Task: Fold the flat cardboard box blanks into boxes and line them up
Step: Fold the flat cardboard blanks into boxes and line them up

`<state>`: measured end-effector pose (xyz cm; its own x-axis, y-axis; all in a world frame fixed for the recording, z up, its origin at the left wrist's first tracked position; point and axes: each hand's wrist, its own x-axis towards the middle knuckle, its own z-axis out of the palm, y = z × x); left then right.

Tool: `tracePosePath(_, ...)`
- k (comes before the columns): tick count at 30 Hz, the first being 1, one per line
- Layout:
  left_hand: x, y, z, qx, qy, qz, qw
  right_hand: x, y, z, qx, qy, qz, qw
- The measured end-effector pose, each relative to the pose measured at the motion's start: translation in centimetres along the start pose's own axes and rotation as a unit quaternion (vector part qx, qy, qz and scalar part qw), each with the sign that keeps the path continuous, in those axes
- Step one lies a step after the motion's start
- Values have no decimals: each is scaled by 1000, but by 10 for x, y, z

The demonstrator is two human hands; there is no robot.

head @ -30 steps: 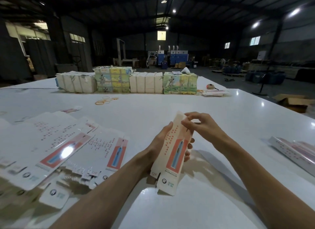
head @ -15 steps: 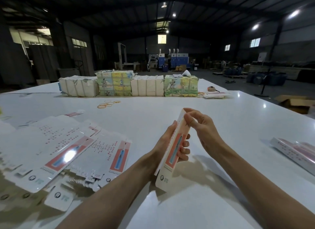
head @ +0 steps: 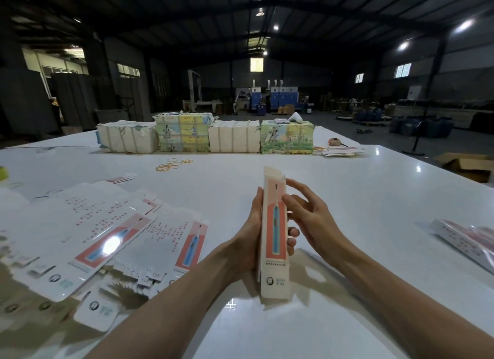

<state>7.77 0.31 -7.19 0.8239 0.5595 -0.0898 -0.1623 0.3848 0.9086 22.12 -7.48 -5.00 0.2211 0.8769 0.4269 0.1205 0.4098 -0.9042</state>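
While the left hand [head: 250, 241] clamps the narrow white-and-coral cardboard box [head: 274, 225], right of the fanned pile of flat white blanks [head: 80, 233], its long axis stands near-upright; right hand [head: 312, 217], fingers loosely apart, touches its right face.

Left fingers [head: 292, 232] mostly behind the box [head: 275, 225]; flat blanks [head: 80, 225] blurry at left edge.

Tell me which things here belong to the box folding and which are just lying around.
Job: half-folded box, held by the left hand, right hand touching it; flat blanks.
Lying about: rubber bands; wrapped bundles; brown carton off the table.
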Motion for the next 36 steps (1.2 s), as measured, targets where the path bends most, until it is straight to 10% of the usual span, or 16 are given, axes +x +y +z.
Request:
tracePosePath(9,0,1,-2,208,182,235,932,2,3,-13,-33,19,8,999)
tracePosePath(16,-2,1,17,247,58,176,951,3,2,-15,-36,21,24,999)
tracePosePath(36,-1,4,7,250,91,152,952,9,-1,-9,-46,38,81,995)
